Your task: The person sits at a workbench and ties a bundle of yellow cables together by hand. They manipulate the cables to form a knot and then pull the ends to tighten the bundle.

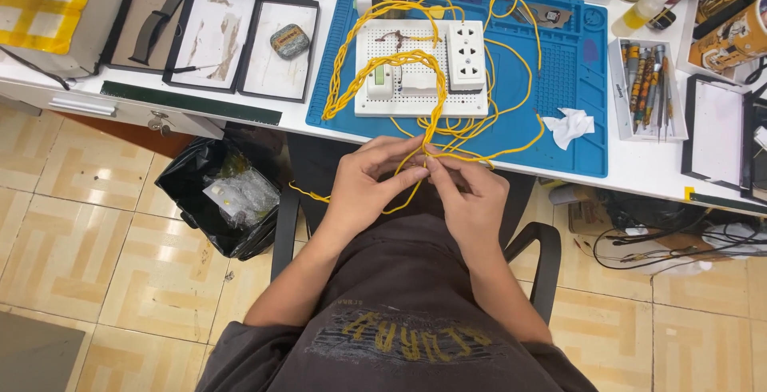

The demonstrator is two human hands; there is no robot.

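A: Head view, seated at the bench. Left hand and right hand meet just off the near edge of the table, over the lap. Both are pinched on the same yellow wire, fingertips touching at the strand.

B: Grip state?

A: Left thumb and forefinger are closed on the wire. The right hand's fingers are curled around it from the other side. Neither hand is slack.

B: Where does the wire run?

A: Far from the hands it climbs in a twisted pair onto the white perforated board, which sits on the blue work mat. A triple socket block is mounted on the board's right side, a switch module on its near left. Loose loops spill right across the mat. One strand hangs below the hands toward the chair.

B: Risks?

A: My read: the loose loops lie crossed over each other, so a hard pull could knot them or drag the board toward the near edge. The crumpled tissue lies beside the loops and could be swept along. The open bin bag sits on the floor to the left, and any offcut dropped on that side could land in it.
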